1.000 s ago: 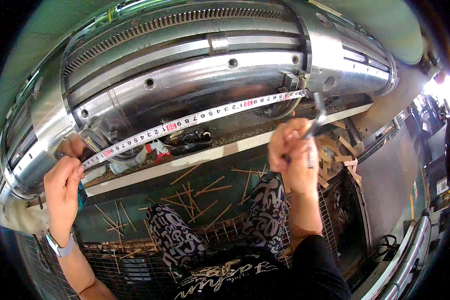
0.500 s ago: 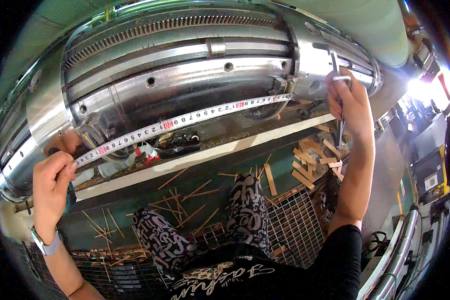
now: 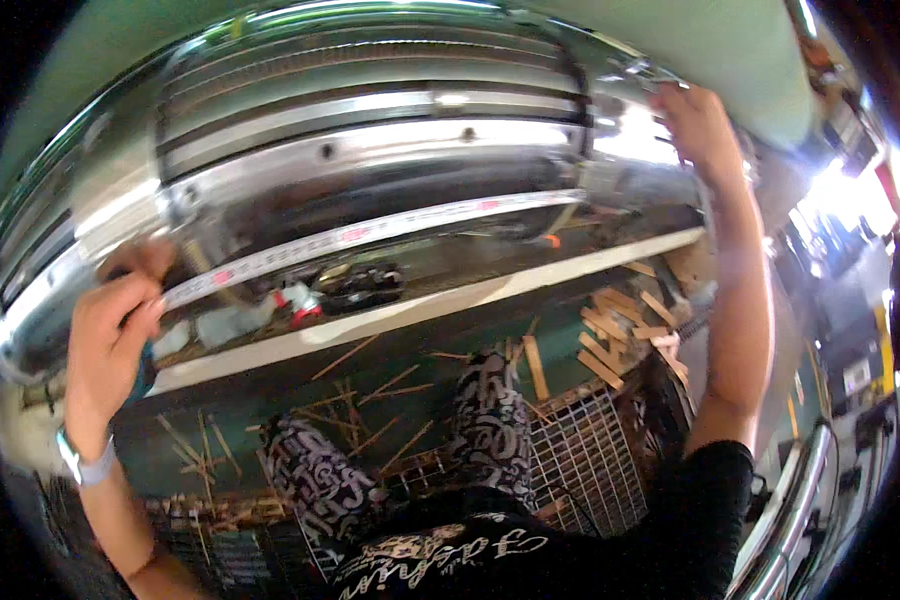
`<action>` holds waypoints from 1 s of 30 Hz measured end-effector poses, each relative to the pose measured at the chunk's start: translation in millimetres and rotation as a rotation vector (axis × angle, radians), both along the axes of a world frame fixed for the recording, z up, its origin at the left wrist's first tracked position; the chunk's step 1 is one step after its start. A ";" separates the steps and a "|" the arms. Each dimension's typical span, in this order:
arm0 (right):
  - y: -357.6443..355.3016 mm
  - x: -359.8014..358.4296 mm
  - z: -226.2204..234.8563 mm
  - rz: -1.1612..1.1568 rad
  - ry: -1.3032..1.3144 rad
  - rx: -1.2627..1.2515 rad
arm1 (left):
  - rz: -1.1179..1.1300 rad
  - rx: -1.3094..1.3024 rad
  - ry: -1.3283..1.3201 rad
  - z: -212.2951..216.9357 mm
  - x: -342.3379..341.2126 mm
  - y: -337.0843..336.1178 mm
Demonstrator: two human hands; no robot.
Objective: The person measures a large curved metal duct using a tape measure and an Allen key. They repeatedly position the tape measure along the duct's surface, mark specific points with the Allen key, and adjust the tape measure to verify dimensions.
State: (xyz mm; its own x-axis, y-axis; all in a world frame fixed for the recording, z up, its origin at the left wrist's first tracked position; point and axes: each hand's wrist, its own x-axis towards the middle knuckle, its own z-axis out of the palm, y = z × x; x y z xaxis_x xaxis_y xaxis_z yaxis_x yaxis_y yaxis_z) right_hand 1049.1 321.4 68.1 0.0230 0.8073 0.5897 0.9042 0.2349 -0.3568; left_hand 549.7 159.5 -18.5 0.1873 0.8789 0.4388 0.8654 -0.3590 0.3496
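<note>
A steel cylinder [image 3: 390,150] with slots, a toothed strip and bolt holes lies across the view. My left hand [image 3: 115,325] pinches a white tape measure [image 3: 410,228] with red marks near the cylinder's lower left. A teal piece of its case shows behind the fingers. The blade runs taut along the cylinder's near side and its far end meets the edge of a collar. My right hand [image 3: 705,130] is closed and raised at the cylinder's upper right. A thin metal hex key is in it, smeared by motion.
Below the cylinder runs a pale ledge [image 3: 440,305]; a red-and-white item [image 3: 300,303] and dark parts lie behind it. Wooden strips [image 3: 610,335] are scattered on the green floor around my legs, beside a metal grating [image 3: 590,465]. A pale green roller [image 3: 710,45] bulges at the top right.
My right hand has moved up and away along the cylinder with the hex key. My left hand keeps the tape measure stretched in nearly the same place. The picture has blurred and shifted slightly.
</note>
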 end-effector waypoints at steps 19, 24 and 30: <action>50.2 58.0 -26.1 -0.028 -0.180 0.092 | -0.138 0.158 0.100 2.8 -2.7 4.3; 70.8 111.0 -26.0 -0.027 -0.529 0.240 | -0.122 0.140 0.080 1.6 -0.8 5.7; 104.8 167.7 -23.9 0.003 -0.582 0.230 | -0.139 0.172 0.069 -0.9 -1.7 1.5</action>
